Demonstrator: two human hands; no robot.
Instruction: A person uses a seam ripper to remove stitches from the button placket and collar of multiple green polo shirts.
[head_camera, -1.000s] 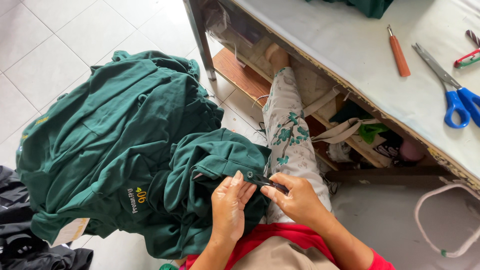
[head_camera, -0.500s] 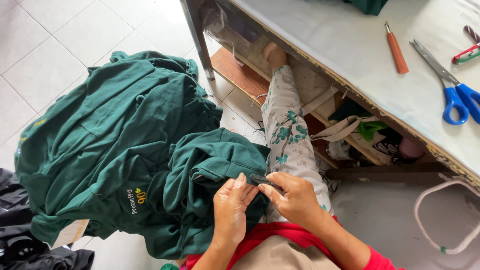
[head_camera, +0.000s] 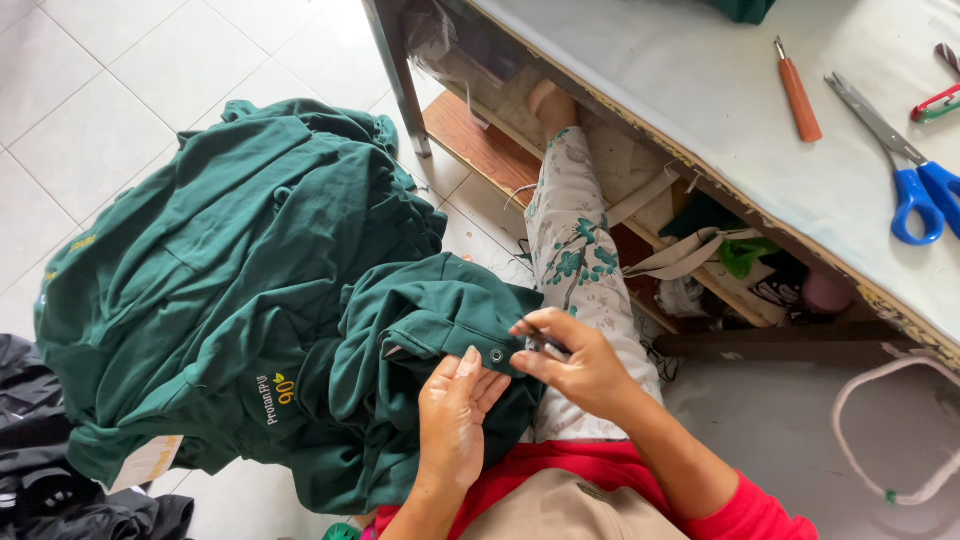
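Head cam — green shirt (head_camera: 400, 330) under left hand (head_camera: 455, 420), right hand (head_camera: 575, 365)

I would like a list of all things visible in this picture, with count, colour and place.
green garment: one, dark green, on the lap, with a round snap button on its edge
pile of garments: several, dark green, on the floor at left
dark cloth: black, bottom left corner
table: one, pale top, upper right
scissors: one, blue handles, on the table
tool with orange handle: one, on the table
left hand: under the garment's edge, holding it
right hand: pinching a small dark thing beside the button
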